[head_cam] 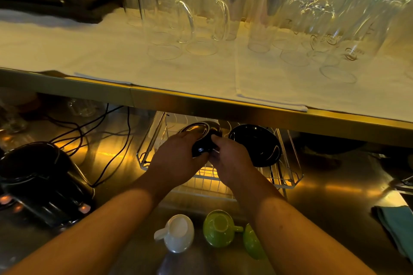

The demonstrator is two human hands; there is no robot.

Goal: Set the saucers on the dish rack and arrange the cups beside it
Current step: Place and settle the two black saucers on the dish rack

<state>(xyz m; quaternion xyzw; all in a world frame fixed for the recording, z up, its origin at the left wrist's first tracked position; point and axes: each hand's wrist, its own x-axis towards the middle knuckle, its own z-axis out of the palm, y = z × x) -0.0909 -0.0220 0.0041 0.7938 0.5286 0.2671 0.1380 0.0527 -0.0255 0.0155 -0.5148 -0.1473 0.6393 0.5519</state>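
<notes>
- Nearest the camera, three cups sit on the steel bench just in front of the dish rack: a white cup on the left, a green cup with its handle pointing right, and a second green cup partly hidden behind the right forearm.
- Both forearms reach away from the camera over the cups, converging above the near half of the wire dish rack.
- The left hand curls around the near-left edge of a black saucer, its fingers wrapped over the rim, so its grip is closed on the saucer.
- The right hand meets the same saucer from the right, thumb and fingertips pinching its near-right edge; this grip too is narrow and holding the saucer.
- The held saucer is tilted, its underside toward the camera and its far rim raised, lying directly beyond both hands over the rack's left-centre. Neither hand is clearly nearer; they share it about equally.
- To its right, a second black saucer leans on edge in the rack, close beside the held one; whether they touch cannot be told.
- The likely next move is lowering the held saucer on edge into the wires left of the standing one, which calls for keeping its face roughly parallel to its neighbour.
- Above and beyond, a shelf lined with white cloth carries rows of clear glasses.
</notes>
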